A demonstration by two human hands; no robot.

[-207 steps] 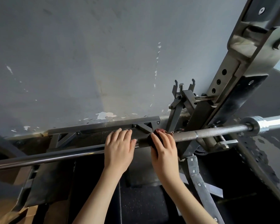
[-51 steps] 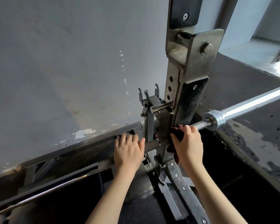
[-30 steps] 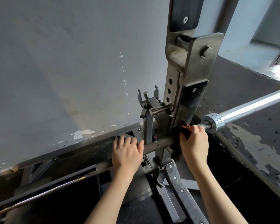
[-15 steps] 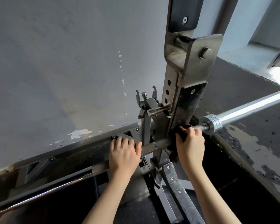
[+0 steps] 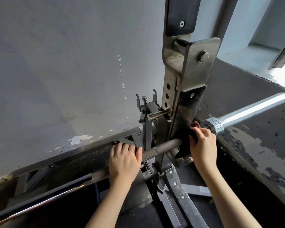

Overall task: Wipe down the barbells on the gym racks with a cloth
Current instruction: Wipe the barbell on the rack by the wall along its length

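Note:
A grey steel barbell (image 5: 163, 148) lies across the rack, running from lower left up to a shiny sleeve (image 5: 247, 113) at right. My left hand (image 5: 124, 159) grips the knurled shaft just left of the rack upright. My right hand (image 5: 203, 143) holds a dark cloth (image 5: 184, 145) with a reddish edge wrapped round the shaft, right of the upright and close beside the sleeve collar (image 5: 212, 126). A loose end of the cloth hangs below the bar.
The steel rack upright (image 5: 183, 89) with its hook plate rises between my hands. A smaller pin bracket (image 5: 148, 104) stands behind the bar. A grey wall with chipped paint fills the left; dark, patchy floor (image 5: 253, 153) lies at right.
My right hand with the cloth has slid a short way right along the shaft towards the collar, after a brief slide back. My left hand has kept its grip.

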